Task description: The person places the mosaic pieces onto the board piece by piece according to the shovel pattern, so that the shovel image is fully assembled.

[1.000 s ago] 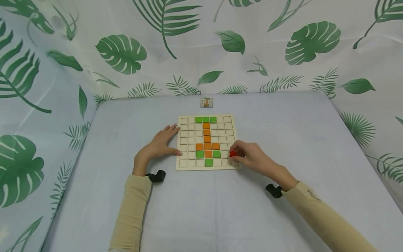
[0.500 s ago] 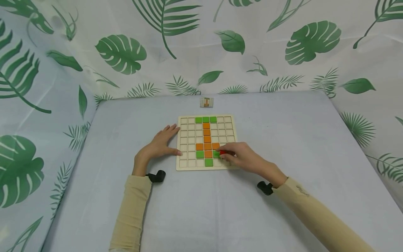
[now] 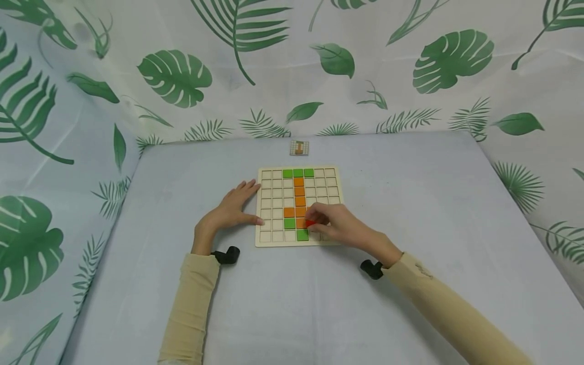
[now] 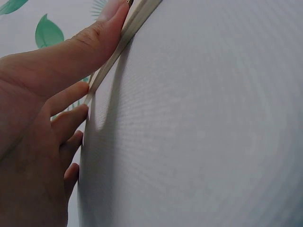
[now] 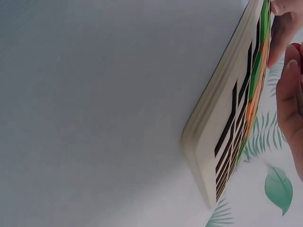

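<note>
A pale grid board lies on the table, bearing several orange tiles and several green tiles in its squares. Beside its left edge is my left hand, fingers spread and the thumb resting on the border. The left wrist view shows that thumb on the board's edge. Over the lower middle of the board, my right hand pinches a small red tile between thumb and fingers. It covers some squares and tiles to the right. In the right wrist view, only a bit of red shows at the fingertips.
A small card with a printed grid pattern lies behind the board. The table has a pale cloth. Leaf-printed curtains stand at the back and both sides. A black wrist camera sits below the right wrist.
My right hand has moved left across the board with the red tile, from the right edge to near the orange column. The left hand has stayed in place.
</note>
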`<state>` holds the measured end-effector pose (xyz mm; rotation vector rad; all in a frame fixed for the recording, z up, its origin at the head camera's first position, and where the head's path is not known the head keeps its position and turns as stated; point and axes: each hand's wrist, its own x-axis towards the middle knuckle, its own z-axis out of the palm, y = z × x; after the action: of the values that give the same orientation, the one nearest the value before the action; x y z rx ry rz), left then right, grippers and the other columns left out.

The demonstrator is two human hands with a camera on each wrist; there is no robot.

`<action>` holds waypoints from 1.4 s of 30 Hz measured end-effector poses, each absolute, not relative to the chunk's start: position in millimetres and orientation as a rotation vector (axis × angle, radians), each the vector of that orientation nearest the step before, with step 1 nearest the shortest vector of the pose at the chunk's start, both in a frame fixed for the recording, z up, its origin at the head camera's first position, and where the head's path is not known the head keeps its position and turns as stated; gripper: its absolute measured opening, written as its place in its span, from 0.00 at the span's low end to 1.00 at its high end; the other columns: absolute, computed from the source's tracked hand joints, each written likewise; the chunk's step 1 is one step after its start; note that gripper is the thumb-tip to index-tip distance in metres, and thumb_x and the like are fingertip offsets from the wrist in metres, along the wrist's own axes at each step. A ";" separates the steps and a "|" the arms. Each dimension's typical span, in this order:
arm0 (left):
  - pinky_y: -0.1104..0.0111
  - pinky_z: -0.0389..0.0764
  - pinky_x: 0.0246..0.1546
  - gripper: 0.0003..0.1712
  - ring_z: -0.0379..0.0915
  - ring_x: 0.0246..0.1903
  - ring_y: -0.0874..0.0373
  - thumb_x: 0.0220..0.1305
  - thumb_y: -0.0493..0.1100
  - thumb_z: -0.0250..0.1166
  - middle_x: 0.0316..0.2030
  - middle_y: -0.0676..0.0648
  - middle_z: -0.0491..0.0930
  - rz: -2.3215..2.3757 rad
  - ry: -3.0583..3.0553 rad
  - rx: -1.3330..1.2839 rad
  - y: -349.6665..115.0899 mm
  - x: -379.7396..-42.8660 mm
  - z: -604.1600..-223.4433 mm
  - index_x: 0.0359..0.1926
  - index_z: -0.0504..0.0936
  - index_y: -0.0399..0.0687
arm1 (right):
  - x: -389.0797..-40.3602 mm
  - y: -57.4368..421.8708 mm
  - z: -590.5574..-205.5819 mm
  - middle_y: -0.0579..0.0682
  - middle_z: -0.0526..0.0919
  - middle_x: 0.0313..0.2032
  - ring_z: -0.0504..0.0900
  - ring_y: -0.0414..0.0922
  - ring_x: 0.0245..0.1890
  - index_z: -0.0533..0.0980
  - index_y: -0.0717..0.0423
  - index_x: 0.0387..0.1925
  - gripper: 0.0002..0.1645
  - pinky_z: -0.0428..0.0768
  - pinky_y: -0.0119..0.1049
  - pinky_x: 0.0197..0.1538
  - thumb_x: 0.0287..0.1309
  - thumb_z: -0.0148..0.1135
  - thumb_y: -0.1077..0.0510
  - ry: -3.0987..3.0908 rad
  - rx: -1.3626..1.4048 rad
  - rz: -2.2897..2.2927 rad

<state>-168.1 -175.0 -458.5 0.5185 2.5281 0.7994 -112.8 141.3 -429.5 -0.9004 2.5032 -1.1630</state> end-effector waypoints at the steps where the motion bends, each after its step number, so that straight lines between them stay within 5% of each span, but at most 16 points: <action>1: 0.49 0.34 0.82 0.62 0.28 0.83 0.44 0.59 0.57 0.75 0.83 0.43 0.41 0.800 2.529 0.520 -175.0 -168.1 -458.7 0.83 0.49 0.46 | -113.3 139.8 -429.9 0.49 0.88 0.40 0.85 0.42 0.39 0.80 0.61 0.44 0.11 0.86 0.34 0.46 0.61 0.70 0.68 2.493 -0.911 -1.169; 42: 0.49 0.34 0.82 0.62 0.28 0.83 0.45 0.59 0.57 0.76 0.83 0.43 0.41 0.788 2.525 0.512 -174.8 -170.5 -459.4 0.83 0.48 0.47 | -119.8 92.0 -437.6 0.49 0.86 0.38 0.80 0.41 0.38 0.87 0.59 0.40 0.05 0.81 0.31 0.42 0.63 0.69 0.65 2.512 -1.018 -0.873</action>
<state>-170.5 -174.8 -459.4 0.5121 2.5253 0.7878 -119.8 92.0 -437.6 -1.0175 2.5117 -0.8730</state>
